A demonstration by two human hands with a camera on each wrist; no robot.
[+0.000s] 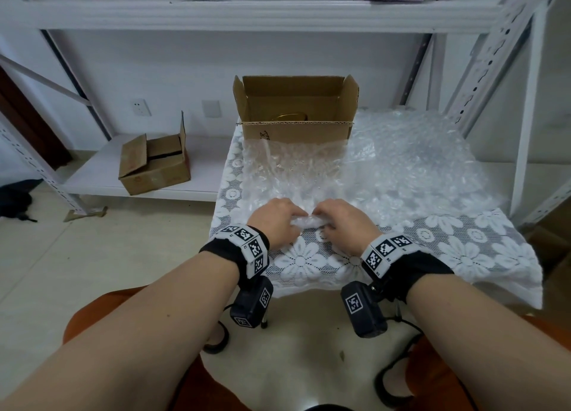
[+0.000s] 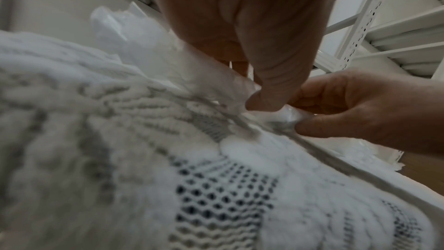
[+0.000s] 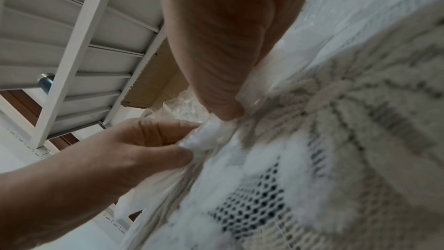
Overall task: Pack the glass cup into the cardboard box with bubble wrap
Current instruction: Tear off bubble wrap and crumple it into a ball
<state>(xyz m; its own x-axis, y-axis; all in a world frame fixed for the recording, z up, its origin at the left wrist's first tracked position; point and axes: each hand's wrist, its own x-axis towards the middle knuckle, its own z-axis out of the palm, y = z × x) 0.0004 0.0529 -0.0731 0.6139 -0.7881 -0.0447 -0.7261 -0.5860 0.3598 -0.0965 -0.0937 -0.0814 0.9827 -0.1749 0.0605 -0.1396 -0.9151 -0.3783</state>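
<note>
A clear bubble wrap sheet (image 1: 386,169) lies spread over the lace-covered table. My left hand (image 1: 295,220) and right hand (image 1: 323,220) sit side by side at its near edge, each pinching the rolled-up rim of the wrap (image 1: 309,222). In the left wrist view my left hand (image 2: 254,90) pinches the bubble wrap (image 2: 216,77). In the right wrist view my right hand (image 3: 224,110) squeezes the bubble wrap (image 3: 206,136) too. The open cardboard box (image 1: 296,132) stands at the table's far edge. A gold rim (image 1: 292,116) shows inside it; the rest of that object is hidden.
The white lace tablecloth (image 1: 309,262) hangs over the table's near edge. A second, half-open cardboard box (image 1: 154,166) rests on a low shelf to the left. White metal shelving (image 1: 482,55) rises behind and to the right of the table.
</note>
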